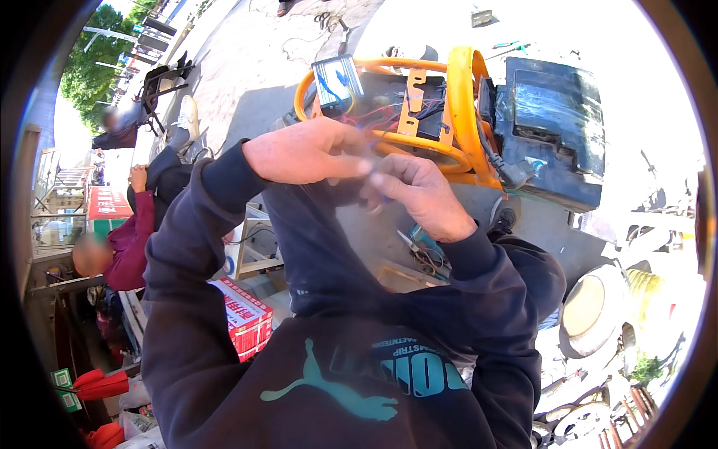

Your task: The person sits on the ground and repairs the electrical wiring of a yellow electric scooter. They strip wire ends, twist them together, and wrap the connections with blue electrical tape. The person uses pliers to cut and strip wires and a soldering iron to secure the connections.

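My left hand (310,152) and my right hand (425,196) meet in front of my lap, fingers bent and fingertips close together. Each looks pinched; what lies between the fingertips is blurred and too small to name. Just beyond them stands an orange tubular frame (470,105). A silver finned box (338,81) with blue marks sits at its left end. Thin red and dark wires (385,118) spread from inside the frame toward my left fingers. On the frame's right is a black plastic case (557,127), with a thick black plug (514,173) at its near corner.
Hand tools (419,251) lie on the ground below my right hand. A red-and-white carton (243,314) is by my left side. Someone in a dark red sleeve (131,247) sits at the left. A round pale lid-like object (587,308) and clutter are at the right.
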Demonstrator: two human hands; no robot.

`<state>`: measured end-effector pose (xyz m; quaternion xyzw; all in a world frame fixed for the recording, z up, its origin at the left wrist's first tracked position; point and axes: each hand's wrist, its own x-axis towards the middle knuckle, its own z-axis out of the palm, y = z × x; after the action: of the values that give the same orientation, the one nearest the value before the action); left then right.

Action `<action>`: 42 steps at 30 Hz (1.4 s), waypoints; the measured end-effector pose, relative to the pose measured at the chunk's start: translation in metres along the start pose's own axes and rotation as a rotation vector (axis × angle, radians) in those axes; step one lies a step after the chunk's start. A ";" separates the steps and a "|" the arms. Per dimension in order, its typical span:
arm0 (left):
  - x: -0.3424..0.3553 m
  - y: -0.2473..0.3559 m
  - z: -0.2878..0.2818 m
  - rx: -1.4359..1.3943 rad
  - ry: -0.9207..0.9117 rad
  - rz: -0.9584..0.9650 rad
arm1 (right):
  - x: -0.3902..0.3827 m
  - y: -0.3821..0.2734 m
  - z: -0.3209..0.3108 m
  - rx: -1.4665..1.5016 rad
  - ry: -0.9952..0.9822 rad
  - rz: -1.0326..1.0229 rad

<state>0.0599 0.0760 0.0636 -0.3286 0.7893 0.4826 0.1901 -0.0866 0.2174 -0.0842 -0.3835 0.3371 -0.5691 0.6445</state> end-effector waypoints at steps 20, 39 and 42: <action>0.106 -0.034 -0.031 0.860 0.443 0.140 | 0.054 -0.002 -0.001 0.339 0.556 -0.093; 0.121 -0.013 -0.055 0.939 0.147 0.019 | 0.084 -0.006 -0.025 0.319 0.381 0.182; 0.135 -0.007 -0.063 0.941 -0.007 -0.014 | 0.085 -0.011 -0.018 0.279 0.498 0.213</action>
<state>-0.0303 -0.0272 0.0048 -0.2105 0.9194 0.0724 0.3242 -0.0965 0.1300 -0.0826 -0.1024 0.4417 -0.6158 0.6443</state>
